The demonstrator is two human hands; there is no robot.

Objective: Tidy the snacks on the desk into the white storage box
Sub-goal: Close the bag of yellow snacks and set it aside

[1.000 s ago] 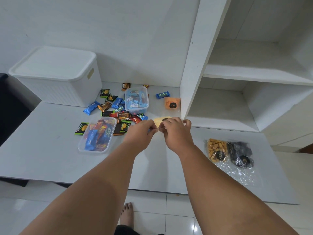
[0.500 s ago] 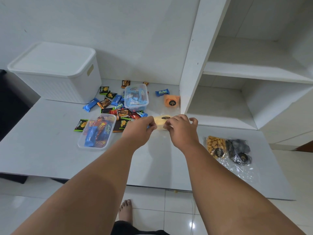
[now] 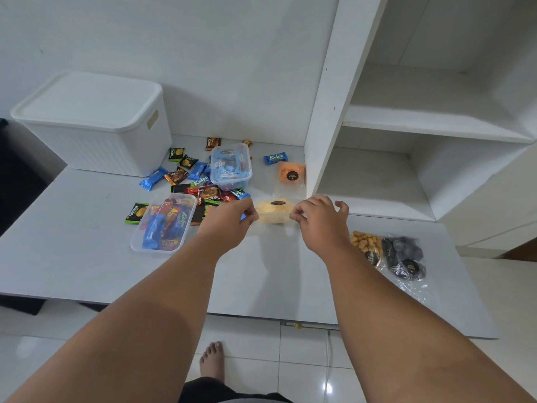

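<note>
A clear bag of yellow chips (image 3: pixel 274 210) with a dark round label hangs between my hands at mid-desk. My left hand (image 3: pixel 229 219) pinches its left edge and my right hand (image 3: pixel 319 221) pinches its right edge. The white storage box (image 3: pixel 96 123) stands at the back left with its lid on. Several small wrapped snacks (image 3: pixel 189 175) lie scattered in front of it. Two clear tubs of snacks sit among them, one near (image 3: pixel 162 222) and one farther back (image 3: pixel 231 165). An orange snack bag (image 3: pixel 291 174) lies by the shelf post.
Two clear bags, one of golden snacks (image 3: pixel 364 245) and one of dark snacks (image 3: pixel 404 257), lie at the right of the desk (image 3: pixel 72 257). A white shelf unit (image 3: pixel 406 126) rises at the back right. My bare foot (image 3: pixel 212 359) shows on the tiled floor below.
My hands have moved apart, each holding one edge of the yellow chip bag, so the bag now shows between them. The view has shifted slightly.
</note>
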